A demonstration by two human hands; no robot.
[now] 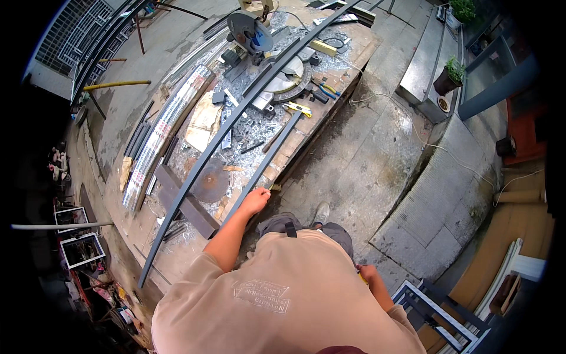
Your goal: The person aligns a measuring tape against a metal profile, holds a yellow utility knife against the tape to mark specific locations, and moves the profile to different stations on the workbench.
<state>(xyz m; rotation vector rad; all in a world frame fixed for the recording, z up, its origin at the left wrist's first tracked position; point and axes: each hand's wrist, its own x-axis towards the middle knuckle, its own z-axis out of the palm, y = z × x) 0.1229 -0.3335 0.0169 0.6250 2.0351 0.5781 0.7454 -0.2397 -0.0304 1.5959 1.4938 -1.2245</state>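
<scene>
My left hand point(256, 200) is at the near edge of the workbench point(368, 44), its fingers closed in a pinch. What they hold cannot be made out; a small yellow bit point(275, 187) shows just beyond the fingertips. Beside that hand runs a shorter grey metal strip point(268, 162). A long dark grey metal bar point(227, 125) crosses the whole bench and lies over the base of a miter saw point(253, 35). Low by my right side, my right hand point(369, 273) is closed around a small yellow object point(361, 276), mostly hidden.
Pliers point(326, 88) and a yellow utility knife point(298, 109) lie near the saw. A round saw blade point(211, 181), wrapped profiles point(168, 127) and metal scraps cover the bench. A pale cable point(433, 144) trails over the paving. A metal frame point(439, 312) stands at lower right.
</scene>
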